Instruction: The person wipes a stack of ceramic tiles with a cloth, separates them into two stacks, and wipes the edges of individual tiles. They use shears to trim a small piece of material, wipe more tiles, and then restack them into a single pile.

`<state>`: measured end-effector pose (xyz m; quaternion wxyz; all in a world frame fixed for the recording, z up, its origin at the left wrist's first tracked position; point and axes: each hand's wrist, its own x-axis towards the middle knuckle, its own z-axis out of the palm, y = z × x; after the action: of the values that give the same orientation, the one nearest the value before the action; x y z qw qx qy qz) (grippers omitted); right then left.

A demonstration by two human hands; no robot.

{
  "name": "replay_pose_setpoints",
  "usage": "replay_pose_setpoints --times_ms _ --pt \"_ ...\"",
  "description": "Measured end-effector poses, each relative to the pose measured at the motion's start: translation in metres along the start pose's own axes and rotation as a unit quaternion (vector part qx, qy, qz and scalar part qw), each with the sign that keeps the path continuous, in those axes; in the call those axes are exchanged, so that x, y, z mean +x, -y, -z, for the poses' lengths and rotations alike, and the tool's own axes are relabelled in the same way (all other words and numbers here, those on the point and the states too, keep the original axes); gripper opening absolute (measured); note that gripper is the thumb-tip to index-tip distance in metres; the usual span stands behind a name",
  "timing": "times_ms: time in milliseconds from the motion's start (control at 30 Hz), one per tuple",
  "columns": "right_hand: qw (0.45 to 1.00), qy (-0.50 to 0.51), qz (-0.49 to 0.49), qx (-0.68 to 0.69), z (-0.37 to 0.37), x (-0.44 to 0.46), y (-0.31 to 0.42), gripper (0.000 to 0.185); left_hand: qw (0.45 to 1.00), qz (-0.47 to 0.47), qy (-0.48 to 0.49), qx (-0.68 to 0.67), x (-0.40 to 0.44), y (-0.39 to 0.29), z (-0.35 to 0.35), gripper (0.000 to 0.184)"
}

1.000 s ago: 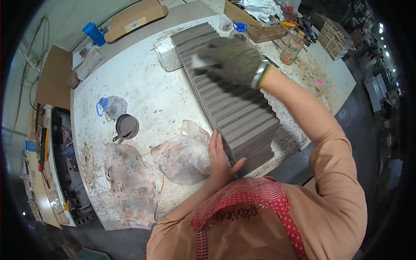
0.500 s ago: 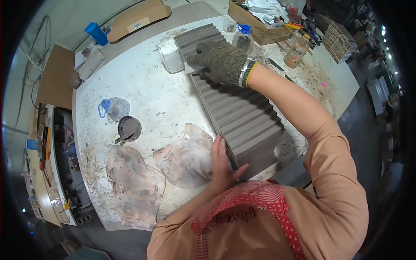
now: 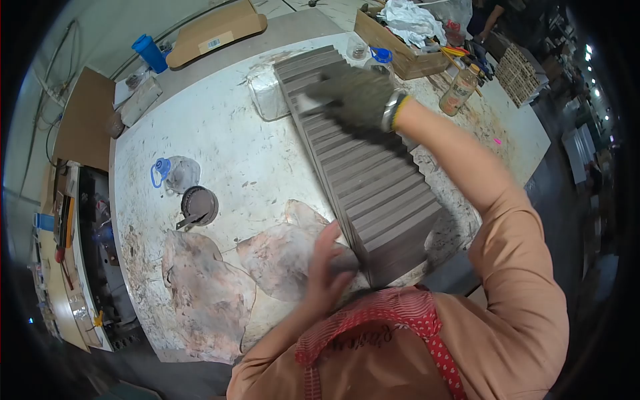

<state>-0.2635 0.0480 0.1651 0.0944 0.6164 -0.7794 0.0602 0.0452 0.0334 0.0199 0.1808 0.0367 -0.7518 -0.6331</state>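
Observation:
A long grey-brown panel [image 3: 380, 187] with a stepped, ridged top lies slanting across the worktable. My right hand [image 3: 360, 97], in a dark dirty glove with a banded cuff, is over its far part. A small pale flat piece [image 3: 308, 105] shows under the gloved fingers; its kind is unclear. Motion blurs this hand. Bare and also blurred, my left hand [image 3: 325, 277] is beside the panel's near left corner, fingers stretched and thumb apart. Under it lies a stained cloth [image 3: 277, 257], with a second stained cloth [image 3: 210, 293] to its left.
A dark open pot [image 3: 200, 205] with a flat tool and a blue-capped clear container [image 3: 181, 173] stand left. A clear plastic tub [image 3: 269, 93] touches the panel's far left side. Farther back are a wooden box [image 3: 407, 57], a bottle [image 3: 460, 90] and a blue cup [image 3: 149, 53].
My left hand has come off the panel's near edge and moved slightly left. My gloved right hand has shifted a little right and nearer along the ridges.

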Motion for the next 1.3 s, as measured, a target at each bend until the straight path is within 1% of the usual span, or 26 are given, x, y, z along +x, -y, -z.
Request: replay_pose_setpoints --times_ms 33,67,100,167,200,233,267,300,367,433,467,500,567,633,700,767,800,833,900,933,1000,1033,1100,1133,1233,1300 --pt "0.999 -0.009 -0.027 0.021 0.002 -0.009 -0.014 0.023 0.998 -0.001 -0.017 -0.062 -0.002 0.0 0.015 0.067" --pt "0.992 0.031 -0.118 0.021 0.011 -0.015 -0.026 0.022 0.997 0.048 -0.053 -0.022 -0.002 -0.001 0.034 0.062" --pt "0.995 0.01 -0.08 -0.064 -0.001 -0.023 -0.064 0.025 0.991 0.096 -0.091 0.017 0.002 -0.003 0.051 0.058" --pt "0.994 0.025 -0.079 -0.077 0.014 -0.021 -0.06 0.028 0.975 0.114 -0.184 0.055 0.037 -0.017 0.071 0.05" --pt "0.995 0.017 -0.091 -0.043 0.027 -0.016 -0.035 0.029 0.975 0.112 -0.185 0.053 0.053 -0.008 0.079 0.05" --pt "0.995 0.008 -0.103 -0.007 0.034 -0.003 -0.007 0.03 0.976 0.071 -0.161 0.131 0.069 0.01 0.086 0.05" --pt "0.998 -0.041 -0.047 0.01 0.011 0.007 -0.005 0.033 0.968 0.029 -0.135 0.211 0.083 0.027 0.09 0.05" --pt "0.997 -0.067 0.036 0.009 0.005 0.015 0.005 0.032 0.967 0.025 -0.134 0.213 0.096 0.039 0.092 0.05" --pt "0.998 -0.042 0.036 0.014 -0.016 0.014 0.007 0.032 0.911 -0.062 -0.081 0.399 0.116 0.061 0.096 0.052" --pt "0.999 0.009 -0.049 0.005 0.002 -0.005 -0.018 0.033 0.911 -0.061 -0.065 0.403 0.121 0.074 0.105 0.053" --pt "0.989 0.055 -0.14 -0.005 0.01 -0.018 -0.036 0.033 0.903 -0.053 -0.061 0.421 0.12 0.079 0.108 0.054" --pt "0.993 0.002 -0.109 -0.047 -0.002 -0.029 -0.071 0.032 0.896 -0.044 -0.059 0.438 0.119 0.085 0.11 0.054" --pt "0.989 -0.012 -0.11 -0.102 0.003 -0.031 -0.087 0.032 0.885 -0.034 -0.071 0.458 0.112 0.104 0.112 0.054" --pt "0.992 -0.025 -0.115 -0.044 0.017 -0.008 -0.046 0.035 0.871 -0.028 -0.077 0.485 0.114 0.11 0.112 0.054" --pt "0.996 -0.083 -0.041 0.019 -0.006 0.017 -0.021 0.039 0.884 -0.028 -0.096 0.458 0.115 0.11 0.111 0.052" --pt "0.999 -0.032 0.014 -0.002 -0.026 0.034 -0.015 0.035 0.885 -0.03 -0.087 0.456 0.115 0.118 0.114 0.051" --pt "0.998 -0.058 0.029 0.022 -0.024 0.031 -0.017 0.037 0.89 -0.035 -0.076 0.448 0.114 0.12 0.117 0.051" --pt "1.0 -0.011 0.005 0.018 -0.014 0.03 -0.024 0.04 0.888 -0.033 -0.075 0.453 0.113 0.115 0.118 0.051" --pt "0.997 0.04 -0.059 -0.019 0.008 0.018 -0.036 0.027 0.889 -0.027 -0.086 0.449 0.115 0.106 0.112 0.047" --pt "0.998 0.038 -0.055 -0.022 0.002 0.023 -0.043 0.027 0.886 -0.017 -0.095 0.453 0.115 0.105 0.109 0.047" --pt "0.999 -0.032 -0.012 -0.037 -0.023 0.033 -0.058 0.024 0.876 -0.01 -0.088 0.475 0.117 0.101 0.107 0.047" --pt "0.993 -0.092 0.062 -0.036 -0.023 0.042 -0.041 0.022 0.864 -0.002 -0.073 0.498 0.117 0.1 0.106 0.048" --pt "0.997 -0.059 0.036 -0.041 -0.013 0.051 0.002 0.024 0.859 0.0 -0.07 0.508 0.116 0.103 0.106 0.049" --pt "0.999 0.034 -0.015 -0.007 -0.011 0.058 0.009 0.026 0.862 -0.003 -0.071 0.503 0.115 0.106 0.107 0.05" --pt "0.998 0.007 -0.056 0.032 -0.005 0.032 -0.037 0.026 0.866 -0.002 -0.065 0.496 0.113 0.109 0.108 0.052" --pt "0.994 0.026 -0.092 -0.058 0.003 0.019 -0.068 0.036 0.854 0.006 -0.065 0.516 0.114 0.105 0.104 0.053"
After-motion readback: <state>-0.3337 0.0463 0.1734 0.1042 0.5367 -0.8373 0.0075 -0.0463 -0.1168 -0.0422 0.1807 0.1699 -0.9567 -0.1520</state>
